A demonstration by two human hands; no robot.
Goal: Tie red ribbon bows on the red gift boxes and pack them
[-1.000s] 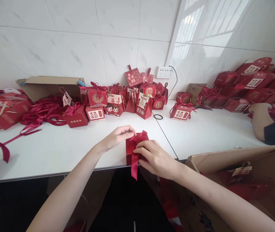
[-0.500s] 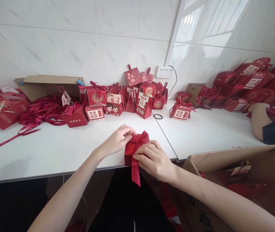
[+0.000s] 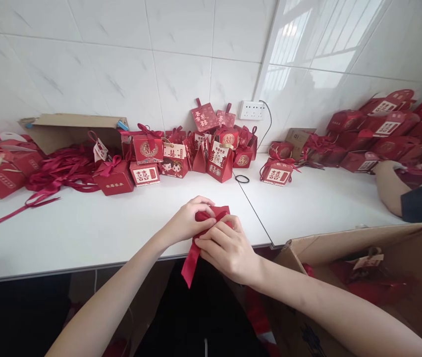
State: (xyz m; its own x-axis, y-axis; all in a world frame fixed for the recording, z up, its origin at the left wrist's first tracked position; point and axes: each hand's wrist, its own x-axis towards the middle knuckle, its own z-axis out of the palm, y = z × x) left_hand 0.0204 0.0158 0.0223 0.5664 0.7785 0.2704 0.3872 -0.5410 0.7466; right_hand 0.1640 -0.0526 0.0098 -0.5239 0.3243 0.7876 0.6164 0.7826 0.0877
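Note:
A small red gift box (image 3: 221,210) sits at the front edge of the white table, largely covered by my hands. A red ribbon (image 3: 190,265) crosses its top, and one tail hangs past the table edge. My left hand (image 3: 188,220) pinches a loop of the ribbon at the box's upper left. Closed on the ribbon beside the knot is my right hand (image 3: 229,248), its fingertips meeting the left thumb. The knot itself is hidden behind the fingers.
Several finished red boxes (image 3: 147,148) line the wall. A heap of loose ribbons (image 3: 62,171) lies at left, near an open carton (image 3: 80,120). At right are stacked boxes (image 3: 385,129), another person's arm (image 3: 391,188) and a large cardboard box (image 3: 359,229) holding red boxes.
My left hand has moved right and closed on the ribbon loop. My right hand has shifted slightly left, and the hanging tail has swung left.

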